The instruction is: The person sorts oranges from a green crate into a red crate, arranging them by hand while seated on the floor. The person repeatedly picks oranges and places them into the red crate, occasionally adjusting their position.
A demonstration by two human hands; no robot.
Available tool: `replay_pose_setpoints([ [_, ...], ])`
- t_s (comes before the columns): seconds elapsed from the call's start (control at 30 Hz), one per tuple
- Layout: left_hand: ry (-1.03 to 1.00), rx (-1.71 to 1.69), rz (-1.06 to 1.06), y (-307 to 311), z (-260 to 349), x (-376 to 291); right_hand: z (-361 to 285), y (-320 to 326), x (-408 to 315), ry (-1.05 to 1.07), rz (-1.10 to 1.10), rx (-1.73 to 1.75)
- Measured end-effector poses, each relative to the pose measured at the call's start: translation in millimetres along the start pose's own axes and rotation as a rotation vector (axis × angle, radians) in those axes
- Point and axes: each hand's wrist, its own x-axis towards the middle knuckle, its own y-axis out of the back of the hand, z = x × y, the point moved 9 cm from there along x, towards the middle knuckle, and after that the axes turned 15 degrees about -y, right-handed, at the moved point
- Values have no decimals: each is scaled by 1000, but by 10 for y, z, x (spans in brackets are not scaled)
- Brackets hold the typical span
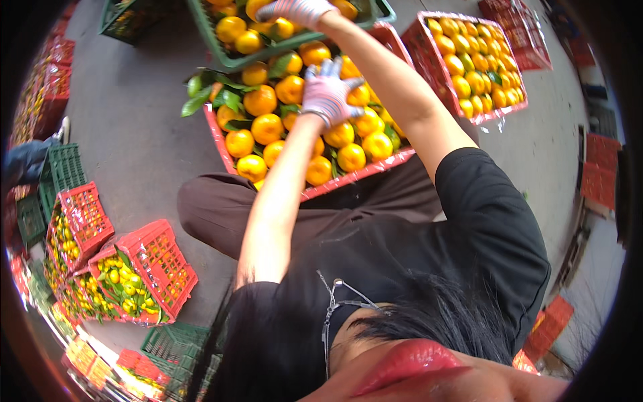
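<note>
A red plastic crate [321,191] with a clear film liner stands before my lap, full of orange mandarins [267,128], some with green leaves [231,99]. My left hand [329,95], in a striped knit glove, rests palm down on these mandarins with its fingers spread. Overlapping the far side of this crate is a green plastic crate [221,50] that also holds mandarins [231,29]. My right hand [296,11], gloved alike, reaches across into the green crate at the top edge. Its fingertips are by a mandarin [256,9]; whether they grip it is unclear.
A film-lined red crate [467,65] of neatly laid mandarins stands at right. Tilted-looking red crates [155,266] of yellowish, leafy fruit and green crates [65,166] line the left. Another person's leg [27,158] shows there. Red boxes [600,168] stand along the right wall.
</note>
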Motion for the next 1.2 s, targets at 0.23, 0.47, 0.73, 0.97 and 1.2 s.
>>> replay_pose_setpoints([
  [0.23, -24, 87, 4, 120, 130, 131, 2141, 462, -1208, -376, -10, 441],
  [0.47, 21, 119, -131, 193, 105, 178, 2230, 401, -1283, -576, -51, 274],
  [0.73, 20, 55, -317, 108, 3, 344, 2529, 217, -1292, -767, -313, 506],
  [0.97, -17, 31, -185, 97, 70, 232, 2286, 314, -1092, -558, 132, 163],
  [1.2, -87, 10, -110, 68, 145, 166, 2291, 36, -950, -636, -144, -212],
])
